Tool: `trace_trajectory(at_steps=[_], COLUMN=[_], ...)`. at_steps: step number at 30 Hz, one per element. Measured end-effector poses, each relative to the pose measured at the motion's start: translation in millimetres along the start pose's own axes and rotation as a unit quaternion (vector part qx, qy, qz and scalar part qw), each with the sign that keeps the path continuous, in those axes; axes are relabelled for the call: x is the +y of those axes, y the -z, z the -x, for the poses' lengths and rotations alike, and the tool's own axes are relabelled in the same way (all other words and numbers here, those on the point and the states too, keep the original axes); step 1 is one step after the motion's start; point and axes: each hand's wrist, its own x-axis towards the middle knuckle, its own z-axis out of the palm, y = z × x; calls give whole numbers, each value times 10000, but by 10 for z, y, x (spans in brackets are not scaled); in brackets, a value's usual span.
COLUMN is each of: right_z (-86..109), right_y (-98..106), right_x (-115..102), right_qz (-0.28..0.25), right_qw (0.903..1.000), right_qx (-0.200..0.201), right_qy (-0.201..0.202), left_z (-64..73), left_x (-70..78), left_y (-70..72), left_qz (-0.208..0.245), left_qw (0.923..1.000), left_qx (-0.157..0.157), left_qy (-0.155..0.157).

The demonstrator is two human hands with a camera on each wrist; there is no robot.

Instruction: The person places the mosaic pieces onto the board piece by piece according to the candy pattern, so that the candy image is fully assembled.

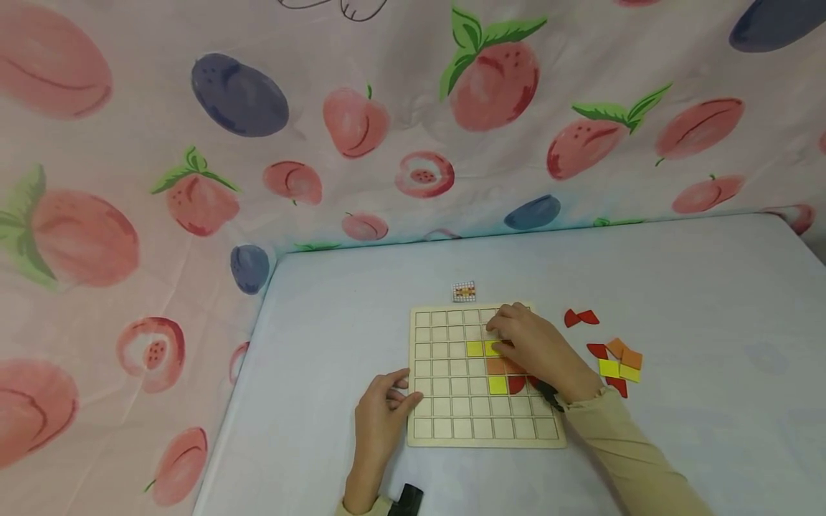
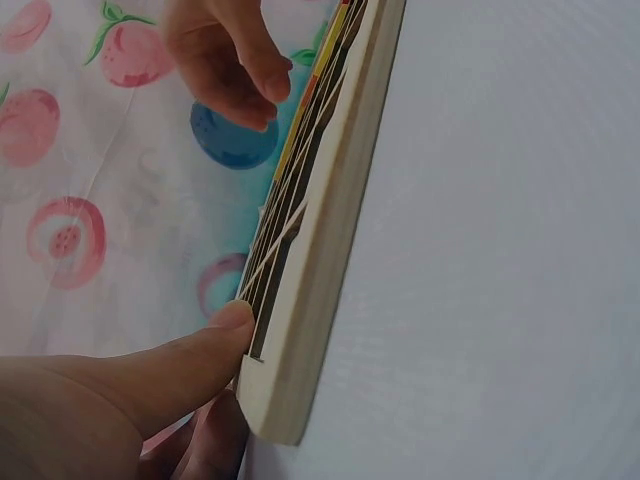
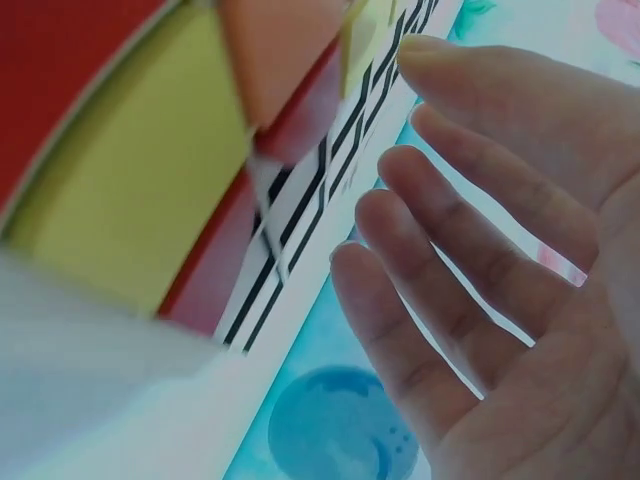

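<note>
A fruit-print cloth hangs along the far and left edges of a table with a pale covering. On the table lies a square wooden grid board, its cells outlined by dark lines. A beige sleeve reaches in past the board's right edge to the right hand, which is above the board's far right part with fingers loosely spread and gripping nothing; whether its thumb touches a piece is unclear. The left hand holds the board at its left edge, thumb over the rim and fingers curled against the side. Each wrist wears a black strap.

Just beyond the board's far edge lies a small pattern card. On the board, right of centre, are two yellow squares in a row; nearer the near edge come orange pieces, then another yellow square beside red rounded pieces, partly covered by the right hand. Off the board's right edge sits a loose cluster of orange, yellow and red tiles, with two red wedges touching or nearly so, closer to the table's far edge.
</note>
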Motion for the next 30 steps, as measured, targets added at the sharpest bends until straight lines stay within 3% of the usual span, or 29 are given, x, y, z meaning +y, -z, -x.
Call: trace_trajectory(at_steps=[15, 30], right_z=[195, 382], right_y=[183, 334], right_x=[293, 583], right_qz=[103, 119], right_qw=[9978, 9969], right_qx=[-137, 114], right_qy=[-638, -768], left_z=[6, 7], left_x=[5, 43], left_y=[-3, 15], left_qz=[30, -41], left_qw=[10000, 9999], left_qx=[-11, -52], left_qy=[-7, 157])
